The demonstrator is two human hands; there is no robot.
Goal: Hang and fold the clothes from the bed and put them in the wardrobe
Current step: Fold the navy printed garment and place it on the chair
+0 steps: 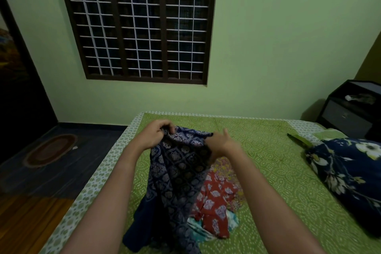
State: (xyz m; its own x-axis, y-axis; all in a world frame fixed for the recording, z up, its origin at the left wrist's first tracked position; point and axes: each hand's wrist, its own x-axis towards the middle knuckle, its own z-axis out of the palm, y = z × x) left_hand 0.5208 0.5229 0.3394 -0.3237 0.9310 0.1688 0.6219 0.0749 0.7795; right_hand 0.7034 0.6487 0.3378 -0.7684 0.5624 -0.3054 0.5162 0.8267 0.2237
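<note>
My left hand and right hand are pinching the dark blue block-printed cotton garment's top edge above the green patterned bed; I am aiming to match corners before folding.

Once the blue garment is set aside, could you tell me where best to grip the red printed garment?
Probably its free right edge, pinched from above on the right side: the red printed garment lies crumpled, its left side covered by the blue garment the left hand and right hand hold.
</note>
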